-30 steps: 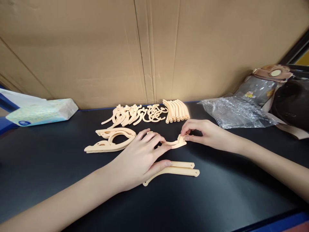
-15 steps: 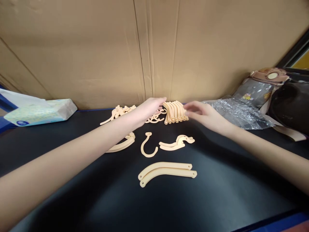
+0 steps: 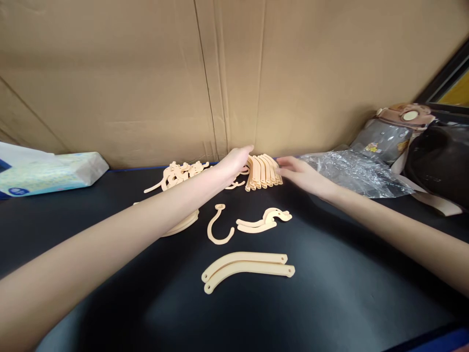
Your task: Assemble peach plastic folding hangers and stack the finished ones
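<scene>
Both arms stretch to the back of the black table (image 3: 330,293). My left hand (image 3: 236,160) rests with fingers extended on the left side of an upright row of cream curved plastic pieces (image 3: 264,171). My right hand (image 3: 295,171) touches the row's right end, fingers stretched out. Neither hand holds anything. Nearer me lie a cream hook (image 3: 218,226), a small curved cream part (image 3: 264,220) and two long curved arms (image 3: 246,266). A heap of cream hooks (image 3: 179,174) lies left of the row.
A cardboard wall (image 3: 234,73) closes the back. A tissue pack (image 3: 44,171) lies at far left. Crumpled clear plastic (image 3: 351,171), a grey bottle (image 3: 392,132) and a dark bag (image 3: 439,166) sit at right. An assembled cream piece (image 3: 183,224) lies partly under my left forearm.
Both hands let go of the small curved part near the middle and reached back to the upright row of pieces. The hook and small part now lie loose on the table.
</scene>
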Demonstrator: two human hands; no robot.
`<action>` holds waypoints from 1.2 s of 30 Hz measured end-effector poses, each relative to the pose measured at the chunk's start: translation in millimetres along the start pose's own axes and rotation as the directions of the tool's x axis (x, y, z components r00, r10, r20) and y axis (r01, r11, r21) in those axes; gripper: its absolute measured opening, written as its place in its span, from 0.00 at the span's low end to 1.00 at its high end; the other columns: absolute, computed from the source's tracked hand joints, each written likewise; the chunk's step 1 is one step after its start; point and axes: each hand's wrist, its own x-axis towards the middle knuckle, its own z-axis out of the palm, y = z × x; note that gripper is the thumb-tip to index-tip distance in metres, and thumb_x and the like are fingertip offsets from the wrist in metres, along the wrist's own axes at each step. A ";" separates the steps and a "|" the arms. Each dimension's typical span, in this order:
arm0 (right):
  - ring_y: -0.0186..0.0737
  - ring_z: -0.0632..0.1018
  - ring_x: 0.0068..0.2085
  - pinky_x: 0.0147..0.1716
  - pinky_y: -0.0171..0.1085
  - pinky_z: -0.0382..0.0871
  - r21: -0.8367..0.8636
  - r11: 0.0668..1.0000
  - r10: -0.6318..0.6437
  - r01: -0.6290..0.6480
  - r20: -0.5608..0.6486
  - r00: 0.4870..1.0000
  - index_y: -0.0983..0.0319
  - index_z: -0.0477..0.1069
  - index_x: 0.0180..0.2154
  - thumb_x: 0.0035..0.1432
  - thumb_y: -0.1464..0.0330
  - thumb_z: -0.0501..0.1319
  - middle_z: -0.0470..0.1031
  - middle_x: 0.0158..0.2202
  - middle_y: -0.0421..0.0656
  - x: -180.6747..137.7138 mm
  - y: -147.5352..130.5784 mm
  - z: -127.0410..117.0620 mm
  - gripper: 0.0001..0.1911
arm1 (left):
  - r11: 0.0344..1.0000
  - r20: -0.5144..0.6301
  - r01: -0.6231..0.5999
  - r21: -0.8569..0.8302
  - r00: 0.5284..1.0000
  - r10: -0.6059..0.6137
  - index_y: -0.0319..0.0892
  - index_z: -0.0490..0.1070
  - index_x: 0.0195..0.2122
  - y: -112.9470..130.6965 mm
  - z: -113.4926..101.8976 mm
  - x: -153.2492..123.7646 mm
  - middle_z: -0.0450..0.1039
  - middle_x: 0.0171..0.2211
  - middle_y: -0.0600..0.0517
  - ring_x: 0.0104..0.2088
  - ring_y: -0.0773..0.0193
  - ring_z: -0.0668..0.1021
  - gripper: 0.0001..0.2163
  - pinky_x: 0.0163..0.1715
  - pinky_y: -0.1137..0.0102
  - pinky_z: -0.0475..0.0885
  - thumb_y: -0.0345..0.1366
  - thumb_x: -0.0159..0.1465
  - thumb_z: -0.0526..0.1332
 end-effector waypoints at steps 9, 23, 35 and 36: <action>0.46 0.71 0.56 0.59 0.48 0.62 0.050 0.996 -0.073 0.072 0.032 0.997 0.61 0.68 0.51 0.61 0.64 0.56 0.71 0.55 0.49 0.8 6.1 4.4 0.17 | 0.994 0.026 0.050 -0.098 0.999 -0.047 0.40 0.67 0.52 -0.1 6.3 0.9 0.69 0.50 0.45 0.46 0.58 0.75 0.15 0.44 0.58 0.74 0.39 0.67 0.58; 0.47 0.71 0.57 0.59 0.49 0.62 0.064 0.993 -0.105 0.102 0.057 0.993 0.62 0.67 0.52 0.61 0.62 0.57 0.70 0.56 0.50 -2.9 3.3 4.6 0.19 | 0.997 0.076 0.038 -0.068 0.997 -0.033 0.39 0.67 0.51 0.4 6.0 -5.3 0.70 0.49 0.45 0.45 0.58 0.76 0.15 0.44 0.58 0.74 0.40 0.67 0.58; 0.47 0.70 0.57 0.58 0.48 0.62 0.018 0.998 -0.067 0.067 0.017 0.998 0.60 0.65 0.53 0.61 0.61 0.56 0.69 0.57 0.48 -6.6 -0.1 1.6 0.20 | 0.994 0.056 -0.045 0.104 0.998 0.040 0.33 0.67 0.52 9.5 -1.2 -17.8 0.69 0.54 0.36 0.54 0.53 0.72 0.17 0.51 0.64 0.68 0.40 0.70 0.48; 0.47 0.69 0.58 0.58 0.49 0.62 0.009 0.998 -0.061 0.061 0.001 0.998 0.61 0.64 0.54 0.61 0.61 0.56 0.68 0.58 0.49 -8.6 -2.9 -1.0 0.21 | 0.989 0.049 -0.071 0.127 0.997 0.065 0.33 0.66 0.53 11.8 -5.0 -24.9 0.67 0.56 0.37 0.55 0.53 0.71 0.17 0.52 0.65 0.67 0.40 0.70 0.49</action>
